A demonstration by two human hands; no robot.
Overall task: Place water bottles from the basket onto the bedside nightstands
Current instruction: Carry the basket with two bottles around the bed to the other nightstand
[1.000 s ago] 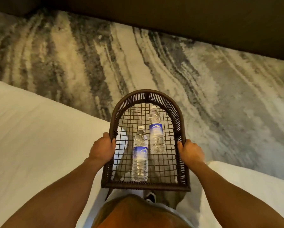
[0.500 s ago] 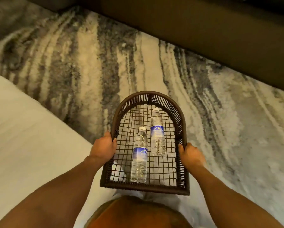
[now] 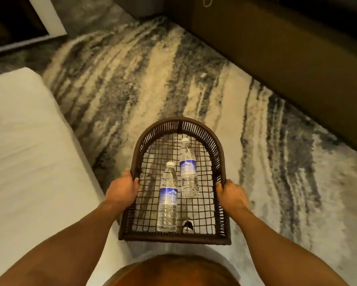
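I carry a dark brown woven basket (image 3: pixel 178 125) with an arched far end and an open mesh floor, held level in front of my waist. My left hand (image 3: pixel 122 187) grips its left rim and my right hand (image 3: pixel 231 193) grips its right rim. Two clear water bottles with blue labels and white caps lie inside, caps pointing away from me. The nearer bottle (image 3: pixel 167 198) lies left of centre. The farther bottle (image 3: pixel 188 169) lies just right of it, touching or nearly touching. No nightstand is in view.
A white bed (image 3: pixel 28 162) fills the left side, its corner near my left arm. A grey and cream streaked carpet (image 3: pixel 152 79) runs ahead. A long dark brown furniture front (image 3: pixel 287 48) lines the right. A white-framed dark opening (image 3: pixel 18 19) is at the top left.
The view has swung and moved along the carpet: the bed corner and the white-framed opening have come into sight. Both hands keep the same grip on the basket, and the bottles have barely shifted.
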